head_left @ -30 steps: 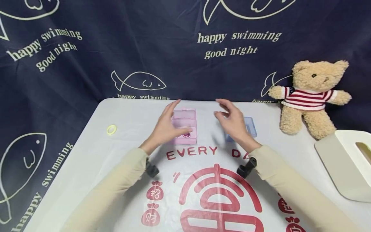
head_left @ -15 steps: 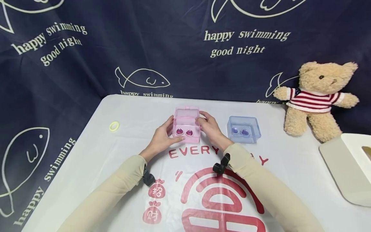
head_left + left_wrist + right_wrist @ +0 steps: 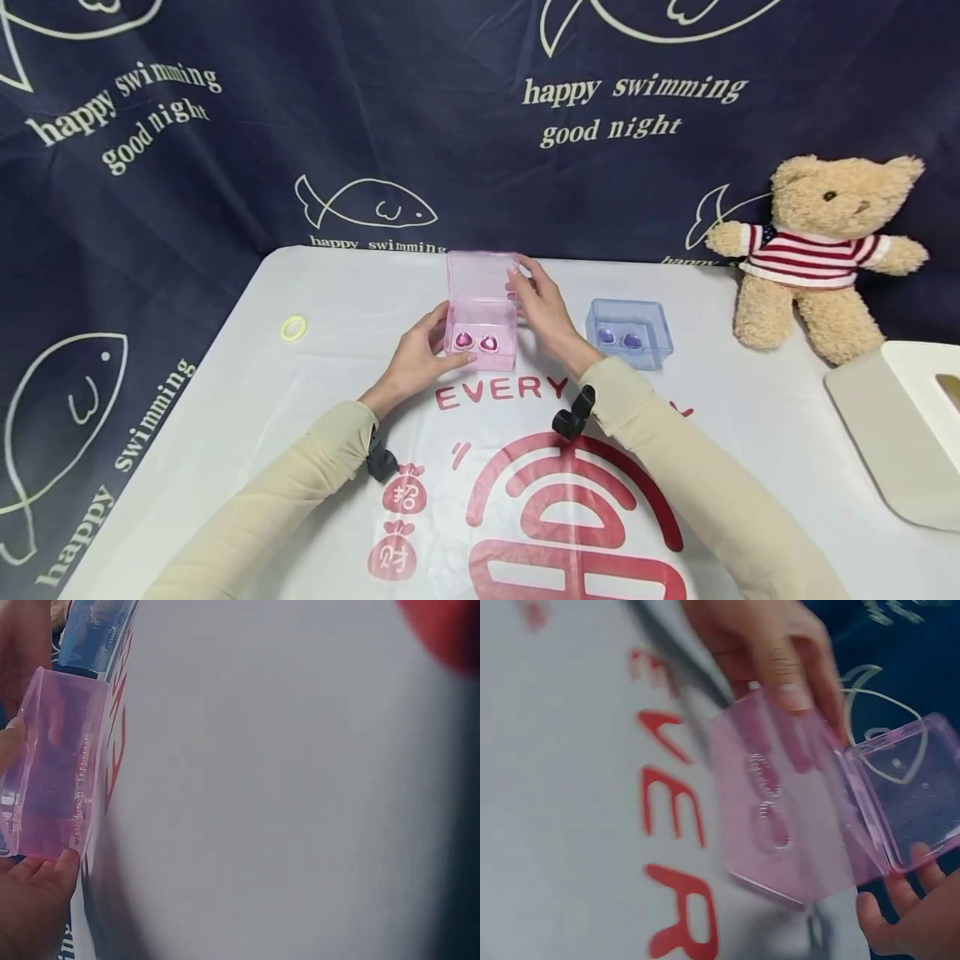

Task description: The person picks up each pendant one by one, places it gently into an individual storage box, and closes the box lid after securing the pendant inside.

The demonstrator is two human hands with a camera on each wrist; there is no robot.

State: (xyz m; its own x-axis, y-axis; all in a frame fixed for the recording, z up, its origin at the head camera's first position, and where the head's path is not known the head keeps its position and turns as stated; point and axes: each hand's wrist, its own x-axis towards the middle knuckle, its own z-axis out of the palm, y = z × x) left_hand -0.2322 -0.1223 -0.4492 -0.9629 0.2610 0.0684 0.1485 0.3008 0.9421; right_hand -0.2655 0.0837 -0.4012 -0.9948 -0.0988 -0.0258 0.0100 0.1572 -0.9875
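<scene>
A clear pink plastic box (image 3: pixel 498 360) stands on the table with its hinged lid (image 3: pixel 480 277) raised at the back. Inside lie two magenta gems (image 3: pixel 463 340) with beaded white edges. My left hand (image 3: pixel 415 358) grips the box's left side, thumb along the front wall. At the right edge of the lid, my right hand (image 3: pixel 546 308) pinches it between thumb and fingers. To the right sits a clear blue box (image 3: pixel 652 354) with two blue-violet gems (image 3: pixel 632 341) in it. The right wrist view also shows the pink box (image 3: pixel 735 847) and both hands.
A pale yellow ring (image 3: pixel 293 328) lies at the table's left. A teddy bear (image 3: pixel 832 208) in a striped shirt sits at the back right, with a white and grey container (image 3: pixel 877 442) in front of it. A dark fish-print curtain (image 3: pixel 480 150) hangs behind the table.
Both hands were raised and apart; the right came left from before the blue box, and the two took hold of the pink box. Its lid has swung up more upright.
</scene>
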